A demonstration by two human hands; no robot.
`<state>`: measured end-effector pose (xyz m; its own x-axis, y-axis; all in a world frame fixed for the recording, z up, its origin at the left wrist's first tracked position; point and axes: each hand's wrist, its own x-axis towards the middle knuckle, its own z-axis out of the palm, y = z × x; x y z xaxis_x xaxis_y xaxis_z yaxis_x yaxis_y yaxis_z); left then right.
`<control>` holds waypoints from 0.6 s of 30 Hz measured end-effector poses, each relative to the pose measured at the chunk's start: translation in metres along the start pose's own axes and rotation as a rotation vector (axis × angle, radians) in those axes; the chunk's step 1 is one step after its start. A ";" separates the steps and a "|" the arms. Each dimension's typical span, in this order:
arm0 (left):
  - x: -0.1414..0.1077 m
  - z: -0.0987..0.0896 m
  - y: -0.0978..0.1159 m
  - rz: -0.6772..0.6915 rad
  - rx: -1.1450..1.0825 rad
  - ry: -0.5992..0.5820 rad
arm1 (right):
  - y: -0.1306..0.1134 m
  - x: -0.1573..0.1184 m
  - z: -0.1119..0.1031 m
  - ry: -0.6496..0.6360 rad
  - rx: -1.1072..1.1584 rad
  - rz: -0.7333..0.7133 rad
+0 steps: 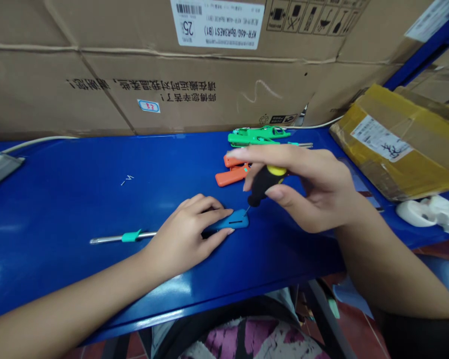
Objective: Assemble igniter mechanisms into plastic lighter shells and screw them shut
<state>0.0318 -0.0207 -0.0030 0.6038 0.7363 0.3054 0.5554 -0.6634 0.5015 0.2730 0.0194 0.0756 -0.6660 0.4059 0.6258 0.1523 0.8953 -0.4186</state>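
Observation:
My left hand (189, 229) presses a blue plastic handle (237, 219) against the table, fingers on one side and thumb on the other. The handle has a dark slot in its top. On the far side of that hand, a metal rod (107, 240) with a teal band (130, 236) lies in line with the handle; the hand hides whether they join. Between thumb and fingers, my right hand (307, 182) grips a black and yellow screwdriver (262, 187). Its thin shaft slants down to the handle's right end, tip at or very near the surface.
Orange handles (232, 176) and green handled pieces (254, 136) lie behind the screwdriver. Several small screw-like bits (127, 179) are on the blue table (60, 199) to the left. A large cardboard box (108, 94) walls the back; a yellow-taped box (404, 144) stands right, near a white object (415, 213).

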 end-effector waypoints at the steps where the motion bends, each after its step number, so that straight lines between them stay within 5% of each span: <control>1: 0.000 0.000 0.000 0.003 0.000 0.001 | 0.001 0.000 0.001 0.033 -0.025 -0.027; 9: -0.001 -0.002 0.001 -0.001 0.003 -0.007 | -0.002 0.003 -0.003 -0.006 -0.051 -0.047; 18: -0.001 -0.001 0.001 0.004 0.010 -0.002 | 0.003 0.003 0.000 0.098 -0.096 -0.070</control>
<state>0.0309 -0.0220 -0.0017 0.6074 0.7332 0.3057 0.5585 -0.6678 0.4920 0.2709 0.0234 0.0764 -0.6037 0.3536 0.7145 0.1802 0.9336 -0.3098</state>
